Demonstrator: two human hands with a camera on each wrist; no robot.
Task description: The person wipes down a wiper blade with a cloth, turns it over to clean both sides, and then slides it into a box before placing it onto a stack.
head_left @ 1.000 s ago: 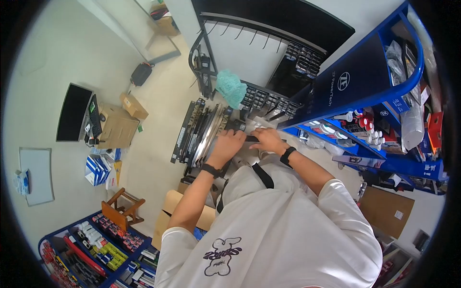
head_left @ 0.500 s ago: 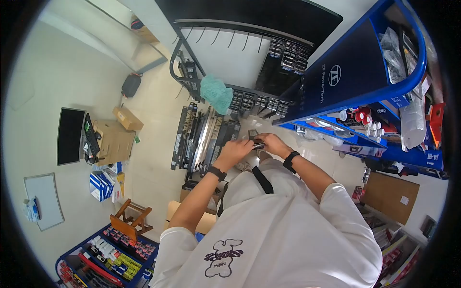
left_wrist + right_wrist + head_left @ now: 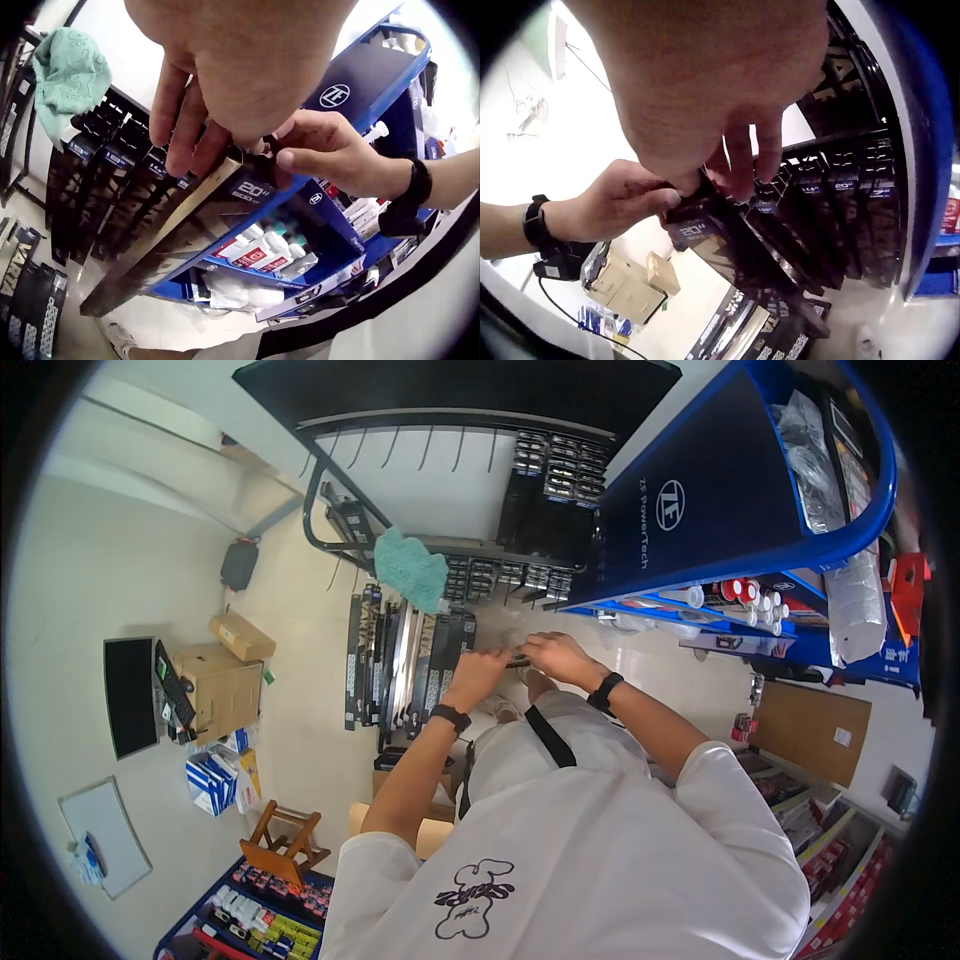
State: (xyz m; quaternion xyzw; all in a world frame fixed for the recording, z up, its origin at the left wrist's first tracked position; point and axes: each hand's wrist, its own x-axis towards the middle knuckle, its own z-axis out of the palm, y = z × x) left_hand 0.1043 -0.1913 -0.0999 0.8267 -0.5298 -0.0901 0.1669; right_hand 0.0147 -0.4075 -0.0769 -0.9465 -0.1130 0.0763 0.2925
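Observation:
A long, narrow black wiper blade box (image 3: 172,240) marked 20" hangs down at a slant beneath both hands. Its upper end is pinched by the left hand (image 3: 475,678), whose fingers in the left wrist view reach over the far side. At that same end the right hand (image 3: 562,658) holds on with thumb and fingers, close against the left. In the right wrist view the box's printed end (image 3: 694,229) shows just below the fingertips. The fingers cover the very top of the box.
Ahead is a display rack (image 3: 400,545) with hooks, hanging packs and a green cloth (image 3: 412,568). More long boxes (image 3: 400,660) stand on the floor at left. A blue ZF shelf (image 3: 640,540) with bottles rises at right. A brown cabinet (image 3: 215,690) is further left.
The head view has turned, so the rack and shelf slid left. Both hands have come closer together at the box's upper end, and the box shows less in the head view.

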